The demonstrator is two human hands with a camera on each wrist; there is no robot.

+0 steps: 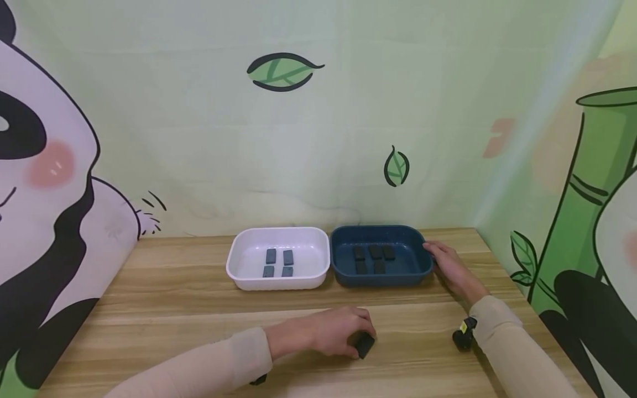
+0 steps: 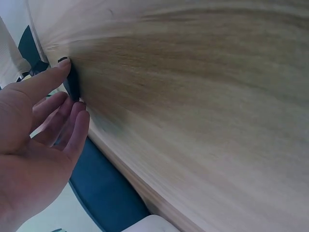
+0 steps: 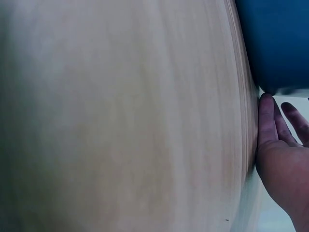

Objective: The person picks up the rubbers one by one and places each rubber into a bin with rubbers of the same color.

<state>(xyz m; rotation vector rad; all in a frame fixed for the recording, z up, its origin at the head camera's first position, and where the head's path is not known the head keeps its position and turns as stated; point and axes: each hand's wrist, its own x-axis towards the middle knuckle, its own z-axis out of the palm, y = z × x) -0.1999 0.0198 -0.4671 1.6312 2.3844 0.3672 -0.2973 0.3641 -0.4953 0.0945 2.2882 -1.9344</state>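
Note:
My left hand pinches a small black rectangular block between thumb and fingertips, close over the table front of the blue tray. In the left wrist view the block stands tilted between the thumb and the other fingers. With its fingers extended, my right hand touches the right end of the dark blue tray. The right wrist view has those fingers right at the tray's lower edge. Several black blocks lie in two rows inside the blue tray.
A white tray stands directly left of the blue one and holds several dark grey blocks. Both trays sit near the back of the wooden table, before a printed cloth backdrop.

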